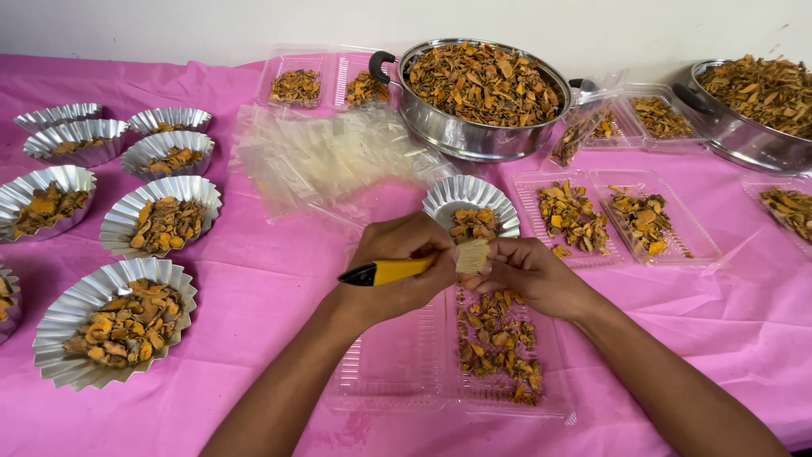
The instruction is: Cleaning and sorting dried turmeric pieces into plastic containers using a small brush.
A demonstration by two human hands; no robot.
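Observation:
My left hand (391, 269) grips a small brush (404, 269) with a yellow and black handle, its pale bristles pointing right. My right hand (529, 272) is closed on a piece of dried orange-brown root right at the bristles; the piece is mostly hidden by my fingers. Both hands hover over a clear plastic two-part tray (397, 364) whose right half holds dried root pieces (495, 343). Just beyond my hands stands a fluted foil cup (470, 197) with a few pieces inside.
Several foil cups (161, 222) with root pieces stand at left on the pink cloth. Two steel pots (474, 89) (753, 106) heaped with pieces sit at the back. Clear bags (326, 156) lie centre-back. More clear trays (613, 216) lie at right.

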